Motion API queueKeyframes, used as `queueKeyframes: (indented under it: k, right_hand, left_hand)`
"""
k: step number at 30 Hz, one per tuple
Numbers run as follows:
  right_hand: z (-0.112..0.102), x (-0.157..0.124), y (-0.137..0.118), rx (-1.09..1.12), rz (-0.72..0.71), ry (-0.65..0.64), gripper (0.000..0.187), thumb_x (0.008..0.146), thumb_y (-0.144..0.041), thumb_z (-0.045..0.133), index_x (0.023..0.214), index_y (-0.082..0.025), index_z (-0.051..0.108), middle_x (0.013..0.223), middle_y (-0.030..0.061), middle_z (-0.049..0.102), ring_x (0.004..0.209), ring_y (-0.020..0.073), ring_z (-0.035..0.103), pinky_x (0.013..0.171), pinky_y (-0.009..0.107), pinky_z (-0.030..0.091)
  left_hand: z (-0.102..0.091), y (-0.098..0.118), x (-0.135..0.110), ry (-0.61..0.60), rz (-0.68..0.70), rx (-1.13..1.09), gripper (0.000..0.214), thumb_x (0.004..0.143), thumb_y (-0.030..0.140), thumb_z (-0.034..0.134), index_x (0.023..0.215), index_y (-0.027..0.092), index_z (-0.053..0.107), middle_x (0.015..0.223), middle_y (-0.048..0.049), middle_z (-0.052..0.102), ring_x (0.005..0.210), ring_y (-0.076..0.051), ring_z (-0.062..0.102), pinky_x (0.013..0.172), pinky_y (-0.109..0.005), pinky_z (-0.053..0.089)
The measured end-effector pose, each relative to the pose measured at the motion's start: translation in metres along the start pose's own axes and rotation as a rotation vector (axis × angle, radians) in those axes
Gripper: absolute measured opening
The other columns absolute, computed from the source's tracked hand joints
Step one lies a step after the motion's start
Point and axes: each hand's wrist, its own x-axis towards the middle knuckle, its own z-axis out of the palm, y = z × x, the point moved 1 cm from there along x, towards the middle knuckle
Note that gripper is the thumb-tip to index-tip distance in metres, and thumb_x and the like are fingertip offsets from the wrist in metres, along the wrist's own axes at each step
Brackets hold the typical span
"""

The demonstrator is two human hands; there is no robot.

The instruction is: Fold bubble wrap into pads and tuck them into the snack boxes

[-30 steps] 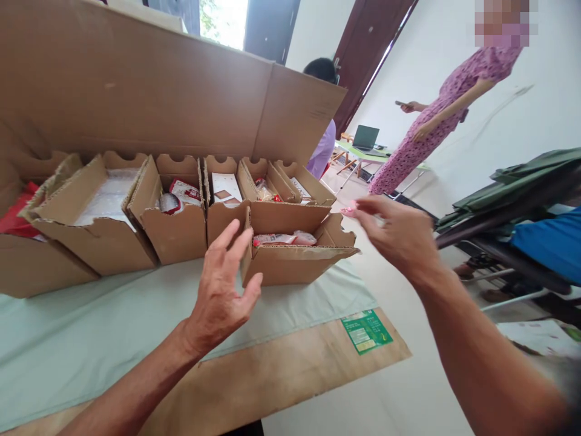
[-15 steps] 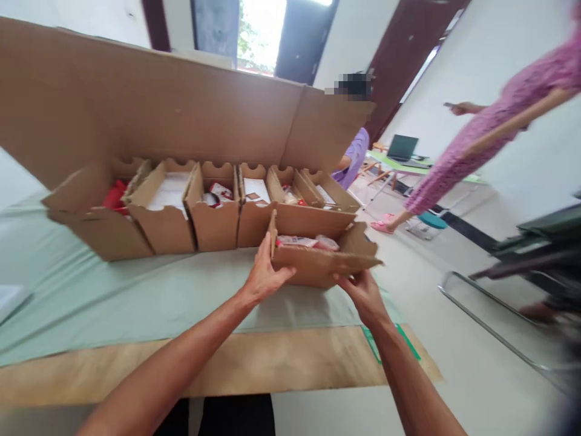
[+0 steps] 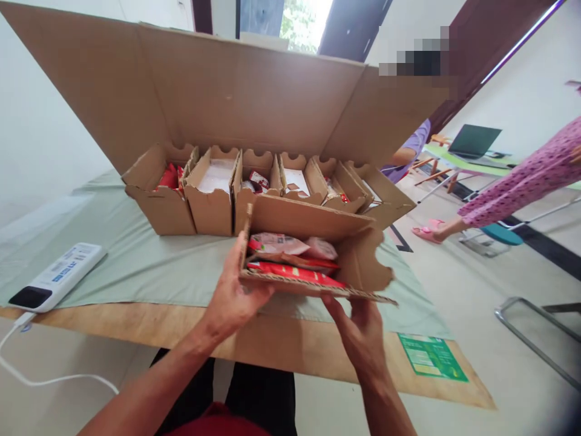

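Observation:
A small open cardboard box [image 3: 358, 263] is lifted off the table and tilted toward me. Inside it lie red and pale snack packets [image 3: 290, 254]. My left hand [image 3: 236, 293] grips the box's left corner, thumb on the near wall. My right hand [image 3: 363, 330] supports the box from underneath at its near edge, fingers curled up against the bottom. Behind stands a row of several similar small boxes [image 3: 213, 194] with packets in them, inside a large cardboard carton whose tall flap [image 3: 236, 91] rises at the back.
A pale green cloth [image 3: 136, 266] covers the wooden table [image 3: 281, 345]. A white power bank [image 3: 52, 275] with a cable lies at the left. A green card [image 3: 431, 357] sits at the table's right corner. Two other people are at the right, by a laptop [image 3: 474, 140].
Both hands took hold of the small box, then lifted it toward me and tilted it. My view shifted left and down, bringing the power bank into sight.

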Motion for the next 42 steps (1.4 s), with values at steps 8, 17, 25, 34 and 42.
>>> queueKeyframes:
  k: [8,17,25,34,42]
  right_hand:
    - [0.012,-0.028,-0.016,-0.069,-0.037,-0.011,0.039,0.085,-0.045,0.076,0.113,-0.021,0.068,0.114,0.0135,0.072,0.114,0.0352,0.063,0.107,0.055,0.046]
    - [0.037,-0.037,0.011,-0.092,-0.048,-0.058,0.050,0.087,-0.045,0.074,0.129,-0.023,0.058,0.131,0.0146,0.065,0.125,0.0351,0.058,0.110,0.057,0.044]
    - [-0.019,0.008,-0.002,-0.151,-0.035,-0.045,0.033,0.090,-0.043,0.070,0.118,-0.025,0.070,0.119,0.0094,0.074,0.108,0.0298,0.070,0.098,0.049,0.056]
    - [0.008,0.097,-0.118,-0.736,-0.520,-0.590,0.023,0.095,-0.029,0.060,0.112,-0.027,0.075,0.110,0.0042,0.078,0.098,0.0240,0.072,0.084,0.035,0.057]
    - [0.062,0.118,-0.107,-1.247,-0.603,-1.083,0.015,0.092,-0.019,0.062,0.085,-0.021,0.075,0.085,0.0059,0.076,0.074,0.0253,0.072,0.065,0.032,0.048]
  left_hand:
    - [-0.031,-0.001,-0.023,-0.020,-0.230,-0.146,0.038,0.088,0.044,0.068,0.116,0.019,0.071,0.109,-0.0102,0.077,0.108,-0.035,0.072,0.099,-0.051,0.058]
    - [-0.032,-0.026,-0.043,0.106,-0.272,-0.008,0.048,0.083,0.043,0.071,0.123,0.020,0.060,0.111,-0.0105,0.072,0.112,-0.033,0.068,0.100,-0.052,0.056]
    - [-0.036,-0.065,-0.063,0.009,-0.247,0.039,0.050,0.088,0.037,0.066,0.134,0.022,0.053,0.128,-0.0117,0.065,0.122,-0.032,0.062,0.102,-0.049,0.053]
    - [-0.018,-0.079,-0.062,0.065,-0.154,0.061,0.062,0.089,0.027,0.061,0.148,0.022,0.044,0.136,-0.0147,0.061,0.126,-0.035,0.060,0.103,-0.052,0.055]
    - [-0.017,-0.087,-0.067,0.058,-0.125,0.098,0.074,0.092,0.027,0.060,0.159,0.028,0.028,0.142,-0.0152,0.057,0.135,-0.037,0.054,0.108,-0.057,0.050]
